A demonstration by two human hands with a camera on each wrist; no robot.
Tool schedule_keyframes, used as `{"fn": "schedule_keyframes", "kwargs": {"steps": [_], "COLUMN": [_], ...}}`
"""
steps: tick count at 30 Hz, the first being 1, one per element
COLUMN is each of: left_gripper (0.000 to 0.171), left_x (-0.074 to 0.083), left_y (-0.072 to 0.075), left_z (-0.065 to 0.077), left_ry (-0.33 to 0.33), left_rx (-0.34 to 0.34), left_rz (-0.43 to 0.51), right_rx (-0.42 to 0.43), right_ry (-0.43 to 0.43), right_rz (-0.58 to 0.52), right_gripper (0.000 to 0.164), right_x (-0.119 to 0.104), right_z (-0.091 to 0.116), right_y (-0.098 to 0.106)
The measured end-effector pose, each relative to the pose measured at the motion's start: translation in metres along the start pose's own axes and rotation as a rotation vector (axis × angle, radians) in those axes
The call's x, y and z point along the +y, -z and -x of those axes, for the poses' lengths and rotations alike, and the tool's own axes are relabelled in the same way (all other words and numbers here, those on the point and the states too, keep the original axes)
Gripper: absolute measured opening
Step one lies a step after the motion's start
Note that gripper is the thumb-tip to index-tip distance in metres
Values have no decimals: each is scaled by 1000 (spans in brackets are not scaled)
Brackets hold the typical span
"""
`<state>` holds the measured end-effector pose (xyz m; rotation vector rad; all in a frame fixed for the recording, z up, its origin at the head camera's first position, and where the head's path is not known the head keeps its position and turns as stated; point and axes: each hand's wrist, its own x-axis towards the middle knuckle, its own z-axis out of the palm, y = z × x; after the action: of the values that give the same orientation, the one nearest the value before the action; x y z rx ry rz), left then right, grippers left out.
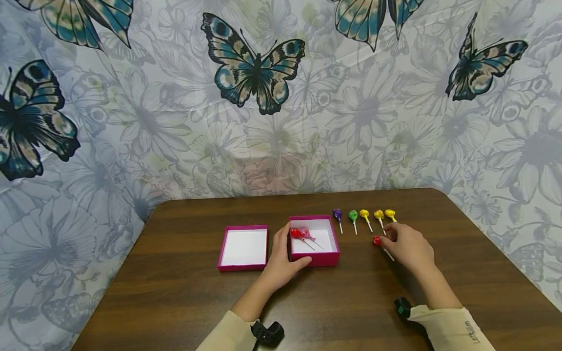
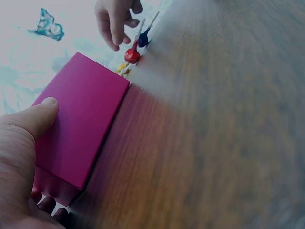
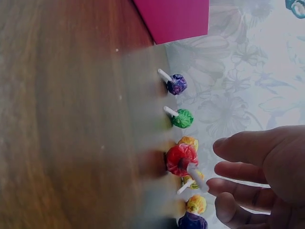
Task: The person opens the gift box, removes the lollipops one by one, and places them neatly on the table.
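Observation:
My left hand holds the pink box at its left side, thumb against the front wall. Inside the box lie a red lollipop and a pink lollipop. My right hand hovers just over another red lollipop on the table. In the right wrist view its fingers are spread, with the fingertips right by the white stick. A dark blue lollipop lies beside that red one, hidden under the hand in the head view.
Left of the box lies its white-lined lid. Along the far side of the wooden table runs a row: a purple lollipop, a green lollipop and several yellow lollipops. Behind hangs a butterfly-patterned cloth.

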<state>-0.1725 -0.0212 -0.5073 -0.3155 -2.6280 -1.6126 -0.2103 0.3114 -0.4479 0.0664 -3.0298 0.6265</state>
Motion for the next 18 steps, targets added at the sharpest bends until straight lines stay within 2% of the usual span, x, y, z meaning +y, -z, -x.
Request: {"fn": "schedule_keyframes", "kwargs": {"steps": [6,13,18], "left_gripper": [104,103,103], "left_x": [1,1,1], "left_y": [1,1,1], "left_z": [0,0,0], "left_ry": [1,0,2], "left_rx": [-4,-4,-8], "left_rz": [6,3,11], "right_rx": [28,1,63], "right_ry": [29,39,85], "right_rz": [7,-16,-34], "right_gripper": [39,35,27], "right_x": [-6,-14,-23], "right_z": [0,-1,-2], "right_y": [3,4,6]}}
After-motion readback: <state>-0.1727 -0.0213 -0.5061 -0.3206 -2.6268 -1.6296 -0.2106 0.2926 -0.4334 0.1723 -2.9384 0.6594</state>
